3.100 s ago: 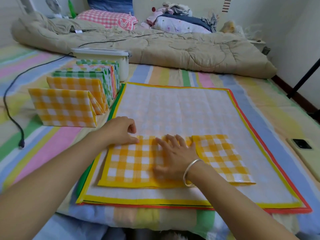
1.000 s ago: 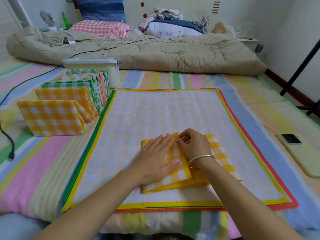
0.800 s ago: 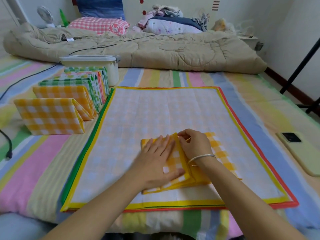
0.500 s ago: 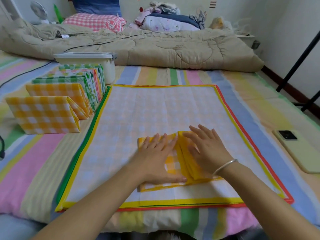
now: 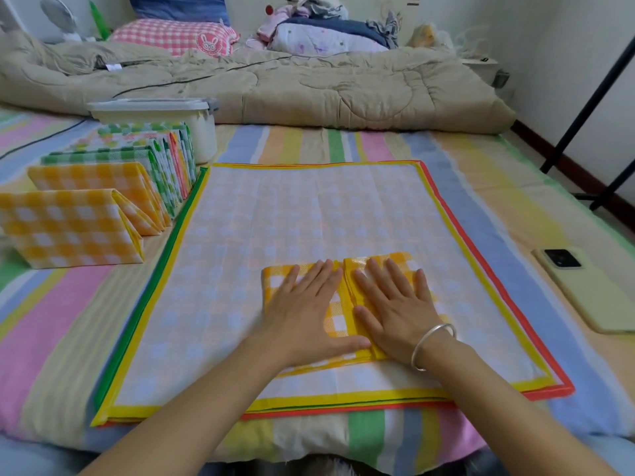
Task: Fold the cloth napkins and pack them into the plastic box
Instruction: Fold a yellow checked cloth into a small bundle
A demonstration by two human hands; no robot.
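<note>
While a row of folded napkins (image 5: 86,218) stands left of the stack (image 5: 309,207) of flat ones, the box (image 5: 202,132), at the stack's far left corner, is lidded, so packing is judged outstanding. On the stack's near part, left hand (image 5: 305,310) and right hand (image 5: 395,304) press the yellow napkin (image 5: 338,321), fingers straight and spread, gripping nothing.

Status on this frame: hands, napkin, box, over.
Left hand and right hand flat, pressing yellow checked napkin. Folded, not yet packed. Plastic box lidded, folded napkins lined up before it.
</note>
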